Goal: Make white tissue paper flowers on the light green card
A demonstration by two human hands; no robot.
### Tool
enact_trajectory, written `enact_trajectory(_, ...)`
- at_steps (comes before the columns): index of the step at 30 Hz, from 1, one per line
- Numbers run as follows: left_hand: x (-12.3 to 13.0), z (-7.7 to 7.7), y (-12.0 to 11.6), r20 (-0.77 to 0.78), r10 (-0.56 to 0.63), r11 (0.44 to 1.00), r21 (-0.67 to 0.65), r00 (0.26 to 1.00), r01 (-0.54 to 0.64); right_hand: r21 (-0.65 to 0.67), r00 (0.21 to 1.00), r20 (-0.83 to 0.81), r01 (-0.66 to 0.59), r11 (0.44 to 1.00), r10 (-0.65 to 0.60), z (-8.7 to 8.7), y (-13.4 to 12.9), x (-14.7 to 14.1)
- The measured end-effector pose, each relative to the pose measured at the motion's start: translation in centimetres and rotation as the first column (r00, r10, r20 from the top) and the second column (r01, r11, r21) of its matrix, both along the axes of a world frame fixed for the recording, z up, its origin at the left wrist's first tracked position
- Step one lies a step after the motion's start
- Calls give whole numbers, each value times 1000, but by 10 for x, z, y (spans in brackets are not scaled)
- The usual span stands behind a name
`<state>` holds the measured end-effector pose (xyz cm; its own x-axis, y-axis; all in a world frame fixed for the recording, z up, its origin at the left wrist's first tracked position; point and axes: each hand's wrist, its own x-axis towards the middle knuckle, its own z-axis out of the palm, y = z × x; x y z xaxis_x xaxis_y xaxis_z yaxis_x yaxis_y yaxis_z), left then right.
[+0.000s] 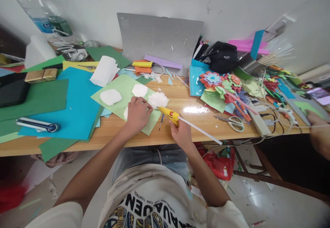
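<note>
My right hand (182, 132) is wrapped around a yellow hot glue gun (168, 113). A long translucent glue stick (201, 130) sticks out of its back end. The nozzle points left, at the lower edge of a fringed white paper piece (157, 99). With its fingers curled together, my left hand (139, 114) pinches the lower left edge of that piece. Beneath lies a light green sheet (121, 89) bearing cut white paper shapes, among them a rounded one (110, 97) and a smaller one (139, 90). My left hand partly covers another white shape.
Blue paper (74, 101), a stapler (38, 125) and green sheets lie left. A yellow cutter (143, 64) lies behind. Right are paper flowers (212, 79), scissors (235, 123) and a power strip (259, 121) with cables. Another person's hand (318, 128) shows at far right.
</note>
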<state>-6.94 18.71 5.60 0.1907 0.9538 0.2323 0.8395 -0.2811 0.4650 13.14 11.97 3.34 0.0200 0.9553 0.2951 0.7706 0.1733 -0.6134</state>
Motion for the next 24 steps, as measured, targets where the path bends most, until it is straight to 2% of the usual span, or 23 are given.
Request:
enact_trajectory(8, 11, 1, 11, -24, 107, 989, -104, 994, -109, 51, 994, -103, 39, 998, -33, -2, -1, 4)
enact_trajectory(15, 12, -3, 13, -16, 139, 979, -149, 990, -140, 50, 985, -153, 82, 995, -74, 3, -11, 16)
enact_trajectory(19, 12, -4, 14, -33, 135, 976, -169, 990, -139, 79, 971, -170, 185, 980, -170, 5, -13, 37)
enact_trajectory(24, 12, -2, 14, -40, 145, 970, -190, 989, -150, 81, 924, -224, 333, 939, -308, 1, 0, 83)
